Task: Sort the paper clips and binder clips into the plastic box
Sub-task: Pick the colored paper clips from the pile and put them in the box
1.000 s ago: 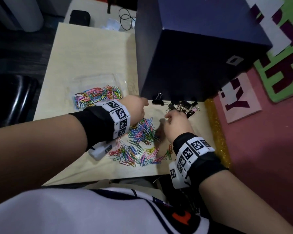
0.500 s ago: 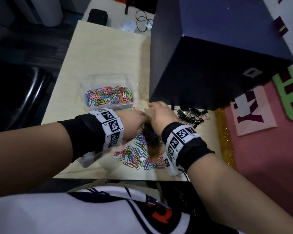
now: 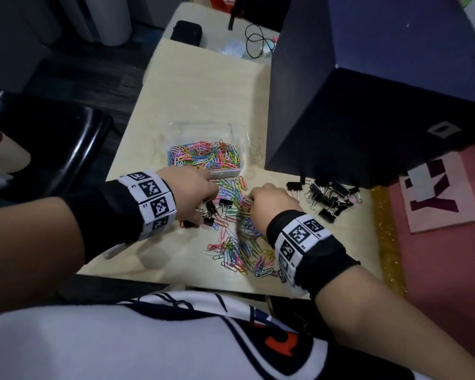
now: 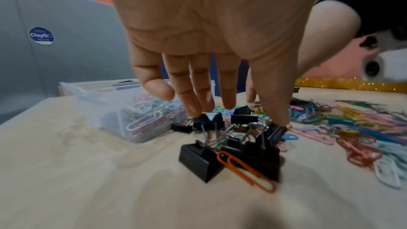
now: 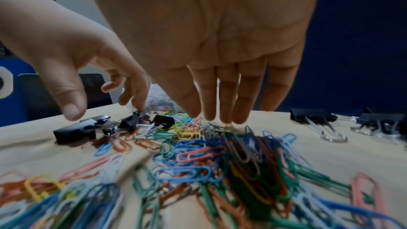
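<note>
A clear plastic box [image 3: 173, 133] [image 4: 92, 100], holding many coloured paper clips, stands on the pale table [image 3: 203, 86]. In front of it lie loose coloured paper clips [image 3: 239, 250] [image 5: 220, 159]. A few black binder clips [image 3: 217, 208] [image 4: 204, 159] sit at the pile's left edge. My left hand [image 3: 211, 194] [image 4: 253, 114] hovers over them, fingers straight, thumb and fingertips touching the clips. My right hand [image 3: 251, 197] [image 5: 211, 117] points straight fingers down onto the paper clips. A larger heap of binder clips [image 3: 329, 200] [image 5: 312, 116] lies to the right.
A big dark blue box [image 3: 368, 91] stands on the table right behind the clips. A gold glitter strip [image 3: 384, 237] edges the table on the right, with pink matting beyond. A black chair [image 3: 52, 149] is at the left. A black case [image 3: 187, 31] and cable lie far back.
My right hand has left the binder clip heap and come left to the paper clips. Both hands met in the middle, and a few binder clips now lie under my left hand.
</note>
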`<state>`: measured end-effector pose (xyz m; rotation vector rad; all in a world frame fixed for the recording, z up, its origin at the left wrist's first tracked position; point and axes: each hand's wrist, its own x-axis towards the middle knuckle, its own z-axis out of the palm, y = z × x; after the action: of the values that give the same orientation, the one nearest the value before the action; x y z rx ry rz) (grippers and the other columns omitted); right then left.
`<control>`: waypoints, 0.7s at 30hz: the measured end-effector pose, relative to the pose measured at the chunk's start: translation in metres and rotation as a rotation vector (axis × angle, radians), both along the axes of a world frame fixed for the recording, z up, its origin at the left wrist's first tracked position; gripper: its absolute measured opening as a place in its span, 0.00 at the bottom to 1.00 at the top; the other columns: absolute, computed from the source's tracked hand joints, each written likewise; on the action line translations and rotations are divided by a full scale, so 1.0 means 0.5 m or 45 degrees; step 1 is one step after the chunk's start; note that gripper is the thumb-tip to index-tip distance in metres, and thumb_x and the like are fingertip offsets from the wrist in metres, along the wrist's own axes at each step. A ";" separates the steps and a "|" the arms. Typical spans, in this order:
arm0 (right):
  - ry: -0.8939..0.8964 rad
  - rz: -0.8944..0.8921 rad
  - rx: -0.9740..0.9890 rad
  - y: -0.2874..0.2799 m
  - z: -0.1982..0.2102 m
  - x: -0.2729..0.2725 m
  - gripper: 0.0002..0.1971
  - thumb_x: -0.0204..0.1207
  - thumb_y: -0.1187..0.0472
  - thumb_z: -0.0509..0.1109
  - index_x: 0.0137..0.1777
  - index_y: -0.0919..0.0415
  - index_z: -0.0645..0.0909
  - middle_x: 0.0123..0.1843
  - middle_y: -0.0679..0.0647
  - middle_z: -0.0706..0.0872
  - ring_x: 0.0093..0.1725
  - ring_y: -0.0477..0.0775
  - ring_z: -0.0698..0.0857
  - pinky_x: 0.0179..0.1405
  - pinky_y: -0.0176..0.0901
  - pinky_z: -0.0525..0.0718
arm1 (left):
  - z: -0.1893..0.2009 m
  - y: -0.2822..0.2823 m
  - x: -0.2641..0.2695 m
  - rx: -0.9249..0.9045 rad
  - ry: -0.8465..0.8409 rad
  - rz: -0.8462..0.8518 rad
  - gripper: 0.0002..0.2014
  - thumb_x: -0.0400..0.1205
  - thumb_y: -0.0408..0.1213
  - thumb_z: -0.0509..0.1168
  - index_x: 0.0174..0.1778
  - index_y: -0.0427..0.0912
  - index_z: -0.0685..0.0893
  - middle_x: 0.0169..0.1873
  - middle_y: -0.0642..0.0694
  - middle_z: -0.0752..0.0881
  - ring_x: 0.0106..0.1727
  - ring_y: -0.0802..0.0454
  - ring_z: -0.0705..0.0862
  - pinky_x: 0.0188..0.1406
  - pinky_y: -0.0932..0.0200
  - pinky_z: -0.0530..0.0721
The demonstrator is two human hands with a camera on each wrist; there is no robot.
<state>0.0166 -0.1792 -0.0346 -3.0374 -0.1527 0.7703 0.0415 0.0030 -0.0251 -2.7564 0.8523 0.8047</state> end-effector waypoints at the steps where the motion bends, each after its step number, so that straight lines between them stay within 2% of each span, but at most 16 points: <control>1: -0.053 -0.005 0.056 0.001 -0.003 -0.003 0.21 0.76 0.67 0.60 0.70 0.56 0.75 0.65 0.57 0.75 0.65 0.62 0.75 0.62 0.55 0.76 | 0.000 0.003 -0.001 0.011 -0.004 -0.002 0.27 0.71 0.58 0.71 0.64 0.55 0.76 0.60 0.51 0.76 0.58 0.46 0.80 0.47 0.50 0.84; 5: -0.108 0.182 0.269 0.032 -0.017 -0.008 0.22 0.75 0.68 0.63 0.69 0.52 0.74 0.65 0.54 0.75 0.66 0.60 0.74 0.64 0.55 0.75 | -0.003 0.011 -0.008 0.020 0.006 -0.015 0.27 0.73 0.56 0.71 0.67 0.54 0.74 0.62 0.49 0.75 0.60 0.45 0.80 0.50 0.49 0.84; 9: -0.089 0.313 0.163 0.056 -0.032 -0.009 0.22 0.76 0.66 0.62 0.70 0.53 0.72 0.65 0.56 0.73 0.67 0.62 0.72 0.64 0.57 0.75 | -0.014 0.006 -0.022 0.001 -0.021 -0.054 0.27 0.76 0.54 0.68 0.69 0.53 0.72 0.59 0.47 0.77 0.61 0.45 0.79 0.55 0.50 0.82; 12: -0.145 0.310 0.130 0.056 -0.038 -0.010 0.19 0.76 0.66 0.63 0.66 0.54 0.73 0.63 0.57 0.74 0.66 0.62 0.74 0.61 0.56 0.74 | -0.025 0.005 -0.034 0.012 -0.024 -0.065 0.25 0.77 0.53 0.67 0.68 0.49 0.72 0.59 0.46 0.78 0.60 0.43 0.80 0.55 0.49 0.82; 17: -0.219 0.267 0.166 0.045 -0.041 -0.014 0.14 0.77 0.63 0.64 0.62 0.55 0.75 0.64 0.57 0.75 0.64 0.61 0.75 0.60 0.54 0.74 | -0.027 0.004 -0.035 -0.016 -0.099 -0.107 0.13 0.82 0.45 0.58 0.60 0.47 0.78 0.54 0.45 0.82 0.53 0.42 0.83 0.51 0.48 0.84; 19: -0.212 0.209 0.213 0.035 -0.039 -0.014 0.12 0.77 0.62 0.64 0.60 0.54 0.76 0.66 0.56 0.75 0.65 0.60 0.75 0.61 0.53 0.74 | -0.026 0.002 -0.033 -0.021 -0.118 -0.119 0.12 0.82 0.44 0.56 0.57 0.46 0.80 0.52 0.46 0.83 0.51 0.42 0.83 0.49 0.49 0.84; 21: -0.201 0.104 0.288 0.020 -0.031 -0.014 0.10 0.77 0.62 0.64 0.57 0.52 0.77 0.62 0.53 0.77 0.62 0.58 0.77 0.59 0.50 0.75 | -0.028 -0.001 -0.027 -0.032 -0.119 -0.106 0.12 0.82 0.43 0.57 0.56 0.47 0.81 0.51 0.46 0.83 0.52 0.42 0.83 0.47 0.50 0.84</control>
<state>0.0096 -0.1690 -0.0499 -2.8871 -0.3412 0.4779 0.0278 0.0026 -0.0392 -2.7348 0.9573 0.6497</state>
